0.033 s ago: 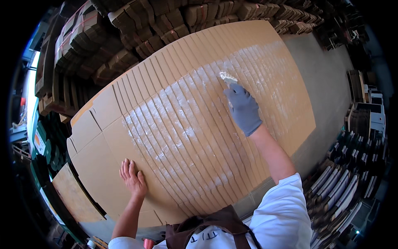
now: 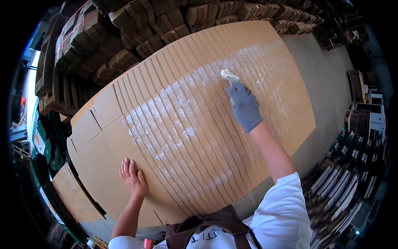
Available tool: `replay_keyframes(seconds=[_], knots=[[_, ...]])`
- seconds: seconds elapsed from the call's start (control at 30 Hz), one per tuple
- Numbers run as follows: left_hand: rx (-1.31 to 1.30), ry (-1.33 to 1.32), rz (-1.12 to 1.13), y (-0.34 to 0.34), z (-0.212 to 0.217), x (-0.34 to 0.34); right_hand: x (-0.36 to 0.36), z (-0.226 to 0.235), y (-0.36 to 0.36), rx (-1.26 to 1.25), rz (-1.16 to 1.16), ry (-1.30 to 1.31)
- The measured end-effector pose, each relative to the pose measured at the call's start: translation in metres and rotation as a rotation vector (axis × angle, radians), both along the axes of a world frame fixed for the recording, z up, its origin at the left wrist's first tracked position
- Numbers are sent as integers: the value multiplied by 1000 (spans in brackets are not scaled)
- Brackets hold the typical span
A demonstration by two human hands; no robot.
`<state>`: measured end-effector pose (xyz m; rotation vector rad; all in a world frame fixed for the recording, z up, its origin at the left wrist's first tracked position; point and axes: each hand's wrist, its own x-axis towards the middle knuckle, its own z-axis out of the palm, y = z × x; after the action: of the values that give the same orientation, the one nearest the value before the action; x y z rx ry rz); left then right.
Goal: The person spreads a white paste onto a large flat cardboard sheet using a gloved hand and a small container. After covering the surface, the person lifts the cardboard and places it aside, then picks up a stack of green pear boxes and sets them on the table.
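Note:
Overlapping flat cardboard sheets (image 2: 101,164) lie fanned out in front of me, so that only a strip of most of them shows. Wet-looking white streaks, like glue, run across the strips. My right hand (image 2: 243,103), in a grey glove, is closed round a brush (image 2: 230,75) whose head is thick with white paste. The brush is over the far middle part of the streaked strips; whether it touches them I cannot tell. Bare and flat, my left hand (image 2: 133,177) rests on the leftmost sheet, fingers stretched out and holding nothing.
Stacks of folded cardboard (image 2: 166,25) rise along the far side, some on wooden pallets (image 2: 52,99). A wooden board (image 2: 76,195) is at the left. At the right are grey floor (image 2: 319,62) and piled flat bundles (image 2: 333,184). A red spool-like object (image 2: 148,243) sits near my body.
My right hand and the brush have shifted very slightly to the right. The left hand has stayed where it was on the cardboard.

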<state>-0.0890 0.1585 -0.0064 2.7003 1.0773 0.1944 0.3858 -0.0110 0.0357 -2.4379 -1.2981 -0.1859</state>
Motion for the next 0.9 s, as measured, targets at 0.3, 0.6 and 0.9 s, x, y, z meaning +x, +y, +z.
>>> replay_keyframes(seconds=[0.3, 0.6, 0.9], knots=[[-20, 19, 21, -2, 1, -2, 3, 1, 12, -46, -4, -17], [-40, 9, 28, -1, 2, -2, -7, 9, 18, -50, -51, 57], [-43, 25, 44, 1, 2, 2, -53, 21, 37, 44, 54, 228]])
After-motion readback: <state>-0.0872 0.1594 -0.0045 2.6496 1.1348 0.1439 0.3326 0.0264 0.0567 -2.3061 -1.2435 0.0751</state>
